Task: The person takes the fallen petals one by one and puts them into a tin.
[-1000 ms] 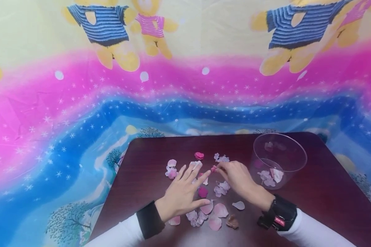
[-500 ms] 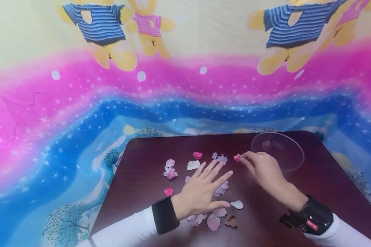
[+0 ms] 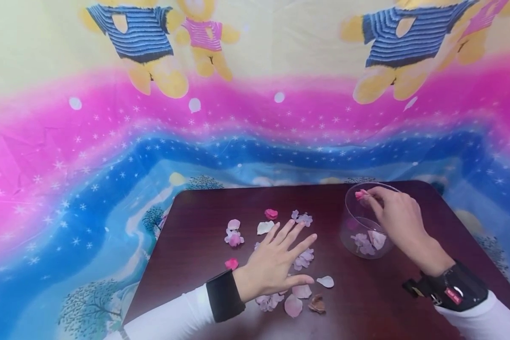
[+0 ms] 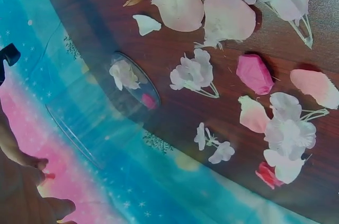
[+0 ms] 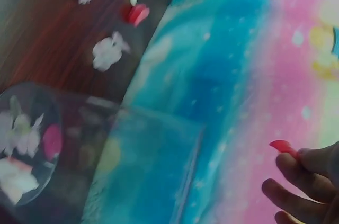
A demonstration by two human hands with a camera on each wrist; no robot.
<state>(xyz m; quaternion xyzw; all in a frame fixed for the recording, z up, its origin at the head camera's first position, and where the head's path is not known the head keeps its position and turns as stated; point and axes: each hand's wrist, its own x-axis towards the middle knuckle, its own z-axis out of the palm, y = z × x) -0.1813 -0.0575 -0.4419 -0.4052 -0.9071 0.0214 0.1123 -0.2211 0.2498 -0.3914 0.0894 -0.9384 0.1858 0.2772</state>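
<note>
Thumb and fingertips of my right hand [image 3: 401, 219] pinch a small pinkish-red petal [image 3: 361, 194] at the mouth of a clear round container [image 3: 343, 236]. The right wrist view shows the same petal [image 5: 280, 145] at the fingertips, apart from the container. Inside the container lie pale purple blossoms [image 3: 362, 243], a whitish petal [image 3: 377, 240] and a magenta one [image 5: 52, 141]. My left hand [image 3: 274, 267] is spread, palm down, above scattered petals and hides some of them. Whether it touches the table cannot be told.
On the dark red-brown table [image 3: 204, 212] lie a red petal [image 3: 271, 214], a white petal [image 3: 265, 228], pale purple blossoms [image 3: 302, 218], a pink-red petal [image 3: 231, 263], pale pink petals [image 3: 293, 306] and a brown curled petal [image 3: 317, 304]. A printed cloth [image 3: 255, 113] hangs behind the table.
My right hand has carried the pinkish-red petal from the middle of the table rightward and up to the container's mouth. My left hand has shifted slightly right, staying spread.
</note>
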